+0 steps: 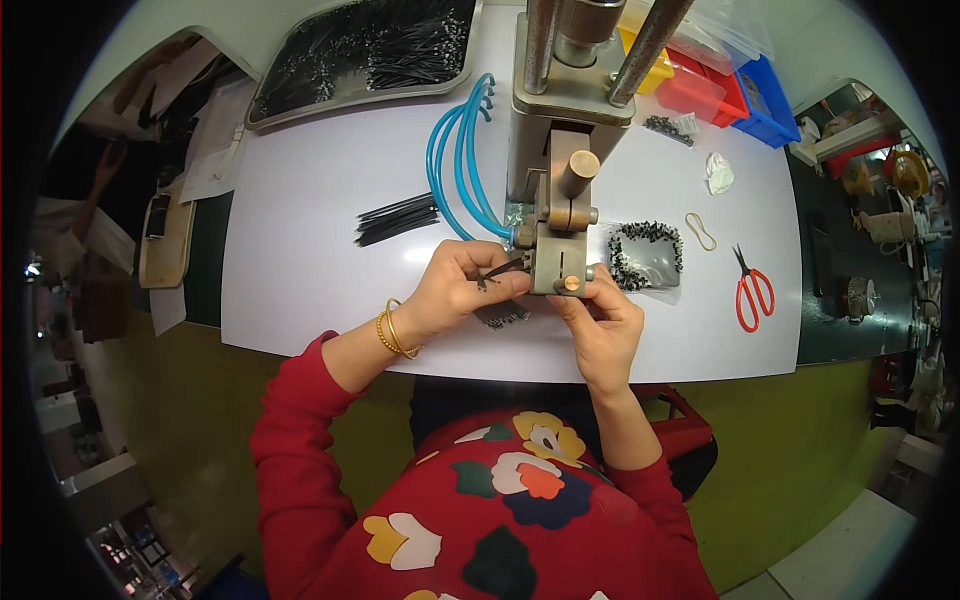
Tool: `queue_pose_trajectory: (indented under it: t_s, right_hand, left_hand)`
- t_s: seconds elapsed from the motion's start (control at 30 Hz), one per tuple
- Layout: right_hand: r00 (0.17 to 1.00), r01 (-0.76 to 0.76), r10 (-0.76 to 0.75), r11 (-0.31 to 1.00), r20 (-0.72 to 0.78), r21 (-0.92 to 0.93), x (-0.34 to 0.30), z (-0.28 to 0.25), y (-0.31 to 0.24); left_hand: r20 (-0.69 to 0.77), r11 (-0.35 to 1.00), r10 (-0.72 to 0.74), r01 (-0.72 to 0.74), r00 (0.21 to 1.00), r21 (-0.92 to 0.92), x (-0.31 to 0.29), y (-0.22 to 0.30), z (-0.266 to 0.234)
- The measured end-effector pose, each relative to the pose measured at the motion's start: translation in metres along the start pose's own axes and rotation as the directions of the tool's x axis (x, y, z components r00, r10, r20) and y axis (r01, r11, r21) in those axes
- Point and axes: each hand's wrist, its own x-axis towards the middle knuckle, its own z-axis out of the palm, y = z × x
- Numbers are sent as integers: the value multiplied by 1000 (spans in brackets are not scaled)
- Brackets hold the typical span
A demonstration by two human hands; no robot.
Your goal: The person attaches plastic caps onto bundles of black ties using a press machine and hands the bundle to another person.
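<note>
A metal bench press (562, 250) with a brass knob stands at the table's near middle. Just left of its head, my left hand (455, 290) is closed on a few thin black cable pieces (505, 268), their tips pointing at the press. My right hand (607, 330) is at the press head's right lower side, thumb and fingers pinched together; whatever lies between them is hidden by the press. Below my left fingertips lies a small bunch of dark pieces with light ends (503, 316). Right of the press, a clear tray (655, 270) holds small black parts.
Blue air hoses (463, 160) loop left of the press, beside a bundle of black cable pieces (398, 217). A metal tray (360, 98) of such pieces sits far left. Red-handled scissors (752, 292), a rubber band (700, 232), crumpled tissue (718, 174) and coloured bins (765, 105) are right.
</note>
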Motion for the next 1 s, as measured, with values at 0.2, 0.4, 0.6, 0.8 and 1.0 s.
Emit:
queue_pose_trajectory:
  t_s: [0.2, 0.4, 0.6, 0.8, 1.0]
  right_hand:
    - [930, -363, 357, 861, 84, 355, -5, -15, -1]
    - [866, -500, 368, 627, 338, 598, 3, -24, 9]
    - [809, -588, 286, 411, 513, 697, 4, -24, 7]
    - [876, -477, 245, 575, 416, 665, -6, -27, 2]
    - [937, -310, 209, 867, 281, 390, -41, 6, -30]
  left_hand:
    - [-9, 1000, -5, 5, 1000, -17, 0, 1, 2]
    - [16, 999, -44, 44, 999, -22, 2, 0, -3]
    - [16, 993, -76, 77, 997, -85, 3, 9, 0]
    - [-85, 995, 93, -90, 992, 39, -24, 23, 3]
    - [-249, 762, 600, -449, 760, 467, -74, 18, 43]
